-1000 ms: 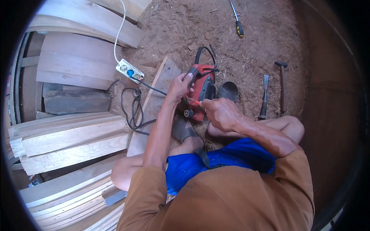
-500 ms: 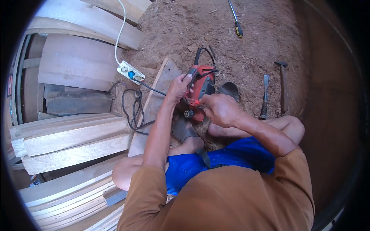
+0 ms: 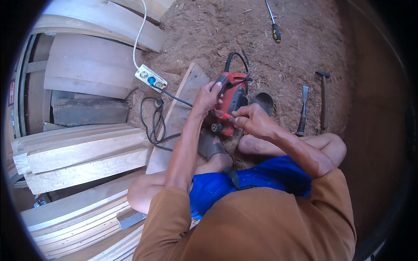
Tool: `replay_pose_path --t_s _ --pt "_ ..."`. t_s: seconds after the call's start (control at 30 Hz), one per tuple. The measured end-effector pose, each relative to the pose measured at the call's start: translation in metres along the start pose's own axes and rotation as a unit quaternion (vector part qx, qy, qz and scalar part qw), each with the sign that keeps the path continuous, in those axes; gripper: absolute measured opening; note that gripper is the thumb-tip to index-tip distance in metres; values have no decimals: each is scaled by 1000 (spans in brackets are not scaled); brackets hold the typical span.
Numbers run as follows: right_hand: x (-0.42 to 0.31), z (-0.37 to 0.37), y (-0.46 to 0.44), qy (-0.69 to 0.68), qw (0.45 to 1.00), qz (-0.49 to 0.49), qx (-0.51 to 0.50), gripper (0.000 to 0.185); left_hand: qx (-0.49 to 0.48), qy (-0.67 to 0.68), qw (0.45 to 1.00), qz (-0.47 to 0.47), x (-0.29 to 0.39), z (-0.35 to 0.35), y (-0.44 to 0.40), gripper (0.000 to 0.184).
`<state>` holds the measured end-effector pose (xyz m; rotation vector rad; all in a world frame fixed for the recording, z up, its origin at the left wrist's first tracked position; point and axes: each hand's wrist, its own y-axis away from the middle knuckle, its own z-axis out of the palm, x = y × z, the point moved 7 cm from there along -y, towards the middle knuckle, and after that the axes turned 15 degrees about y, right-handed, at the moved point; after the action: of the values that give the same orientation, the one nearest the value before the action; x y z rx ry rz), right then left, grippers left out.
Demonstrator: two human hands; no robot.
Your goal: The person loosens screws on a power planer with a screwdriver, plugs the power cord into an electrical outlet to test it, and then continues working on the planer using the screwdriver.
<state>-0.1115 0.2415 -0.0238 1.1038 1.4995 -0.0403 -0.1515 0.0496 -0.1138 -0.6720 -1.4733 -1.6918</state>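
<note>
A red and black power tool with a black knob at its near end lies on its side between my feet. My left hand is wrapped round a black part on the tool's left side. In my right hand, thumb and fingers pinch the red handle of a small screwdriver, which points left at the tool. The screwdriver's tip is too small to make out. A wooden board lies just left of the tool, and a black cup-shaped object is close on its right.
A white power strip with a blue plug is at the upper left, above a coiled black cord. Stacked planks fill the left side. On the right lie a chisel and a hammer; a long screwdriver is farther off.
The whole view has shifted slightly. My right hand's fingers have opened out a little and changed their hold on the red handle. My left hand keeps its place on the tool.
</note>
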Motion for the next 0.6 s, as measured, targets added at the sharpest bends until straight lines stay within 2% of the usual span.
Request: replay_pose_path --t_s 0.07,0.17,0.27,0.3,0.4,0.5,0.6 --pt "-10 -1 6 -80 994 62 -39 29 -9 7 1000 4 0 -3 -1 37" --pt "7 11 4 -96 995 37 -11 29 -31 -16 999 11 5 1 1 36" --pt "-4 -4 26 69 993 -65 67 31 -66 -39 997 14 5 10 -1 36" --pt "-9 -10 43 98 993 -30 59 32 -71 -29 997 16 2 8 -3 38" --pt "1 -21 80 53 993 -27 106 34 -92 9 996 15 -1 -2 0 45" --pt "-8 -31 102 61 955 -182 228 44 -125 39 991 15 3 -2 15 54" --pt "-10 -35 115 151 941 -154 262 44 -127 19 992 11 6 10 27 52"
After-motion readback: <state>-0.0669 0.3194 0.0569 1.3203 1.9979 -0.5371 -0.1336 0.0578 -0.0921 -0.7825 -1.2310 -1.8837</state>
